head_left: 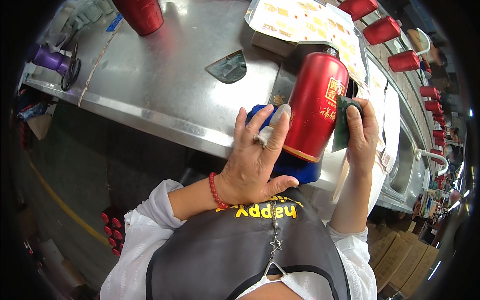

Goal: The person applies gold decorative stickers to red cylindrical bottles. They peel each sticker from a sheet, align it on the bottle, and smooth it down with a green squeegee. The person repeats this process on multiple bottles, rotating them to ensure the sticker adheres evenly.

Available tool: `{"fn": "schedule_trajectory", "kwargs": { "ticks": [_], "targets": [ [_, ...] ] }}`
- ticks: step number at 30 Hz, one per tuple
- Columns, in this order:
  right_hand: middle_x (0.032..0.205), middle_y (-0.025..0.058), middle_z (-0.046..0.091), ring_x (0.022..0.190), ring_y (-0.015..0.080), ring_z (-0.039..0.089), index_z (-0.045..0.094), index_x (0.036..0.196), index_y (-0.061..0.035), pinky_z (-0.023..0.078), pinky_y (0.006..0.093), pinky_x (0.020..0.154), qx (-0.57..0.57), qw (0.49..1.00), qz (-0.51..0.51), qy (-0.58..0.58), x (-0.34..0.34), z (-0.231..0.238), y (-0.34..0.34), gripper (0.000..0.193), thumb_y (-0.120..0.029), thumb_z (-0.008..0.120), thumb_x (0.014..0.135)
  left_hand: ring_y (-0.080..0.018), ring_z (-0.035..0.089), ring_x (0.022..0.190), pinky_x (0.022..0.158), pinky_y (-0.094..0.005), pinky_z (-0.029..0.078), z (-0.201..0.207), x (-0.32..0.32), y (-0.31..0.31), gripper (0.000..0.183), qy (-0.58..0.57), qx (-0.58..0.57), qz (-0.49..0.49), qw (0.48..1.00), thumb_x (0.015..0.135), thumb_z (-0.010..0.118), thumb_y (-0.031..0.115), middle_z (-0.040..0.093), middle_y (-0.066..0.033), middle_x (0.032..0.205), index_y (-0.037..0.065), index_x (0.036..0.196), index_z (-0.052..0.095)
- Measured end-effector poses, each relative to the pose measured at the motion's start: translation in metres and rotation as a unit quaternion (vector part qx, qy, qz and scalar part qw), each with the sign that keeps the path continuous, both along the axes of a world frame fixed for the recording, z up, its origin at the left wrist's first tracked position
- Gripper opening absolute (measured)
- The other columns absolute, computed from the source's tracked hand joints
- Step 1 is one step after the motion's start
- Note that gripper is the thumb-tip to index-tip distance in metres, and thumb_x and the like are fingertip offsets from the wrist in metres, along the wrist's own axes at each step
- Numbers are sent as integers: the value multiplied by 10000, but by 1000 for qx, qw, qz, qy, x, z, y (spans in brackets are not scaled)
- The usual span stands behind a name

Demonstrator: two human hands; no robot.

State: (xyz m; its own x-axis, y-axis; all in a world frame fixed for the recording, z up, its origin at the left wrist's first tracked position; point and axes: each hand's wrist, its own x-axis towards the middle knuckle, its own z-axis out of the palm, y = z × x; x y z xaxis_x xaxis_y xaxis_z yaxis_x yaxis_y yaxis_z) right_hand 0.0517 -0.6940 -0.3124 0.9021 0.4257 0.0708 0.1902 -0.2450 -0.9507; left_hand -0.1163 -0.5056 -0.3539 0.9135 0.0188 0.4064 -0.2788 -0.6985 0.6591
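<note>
The red bottle (pixel 316 95) lay slanted on blue cloth (pixel 302 170) at the bench's (pixel 165 95) near edge, the left hand (pixel 255 162) spread beside its base and the right hand (pixel 362 127) pinching a dark green sheet (pixel 342 130) at its side. A dark curved-edged piece (pixel 228 68) rested on the shiny metal surface; beyond, red bottles (pixel 381 30) lined the right, above cardboard boxes (pixel 406 257).

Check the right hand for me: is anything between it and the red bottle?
Yes, the dark green sheet pinched in the right hand stands between it and the right side of the red bottle. I can't tell whether the sheet touches the bottle. Nothing else visible is in the way.
</note>
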Motion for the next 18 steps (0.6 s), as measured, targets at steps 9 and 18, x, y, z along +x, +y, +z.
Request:
{"fn": "schedule_trajectory", "kwargs": {
  "ticks": [9, 18],
  "targets": [
    [766, 44, 628, 693, 99, 583, 616, 969, -7, 486, 254, 624, -44, 995, 24, -92, 0, 30, 6, 172, -159, 694, 944, -370, 336, 1445, 1189, -647, 68, 11, 11, 5, 736, -80, 99, -15, 992, 1014, 456, 547, 642, -172, 1310, -13, 1492, 429],
    [815, 139, 677, 709, 242, 661, 661, 958, -15, 525, 342, 646, -147, 891, 114, -414, 50, 76, 36, 181, -163, 733, 880, -335, 395, 1382, 1207, -607, 97, 13, 30, 22, 681, -129, 114, -112, 979, 997, 434, 606, 666, -93, 1275, 88, 1420, 559]
  ]
}}
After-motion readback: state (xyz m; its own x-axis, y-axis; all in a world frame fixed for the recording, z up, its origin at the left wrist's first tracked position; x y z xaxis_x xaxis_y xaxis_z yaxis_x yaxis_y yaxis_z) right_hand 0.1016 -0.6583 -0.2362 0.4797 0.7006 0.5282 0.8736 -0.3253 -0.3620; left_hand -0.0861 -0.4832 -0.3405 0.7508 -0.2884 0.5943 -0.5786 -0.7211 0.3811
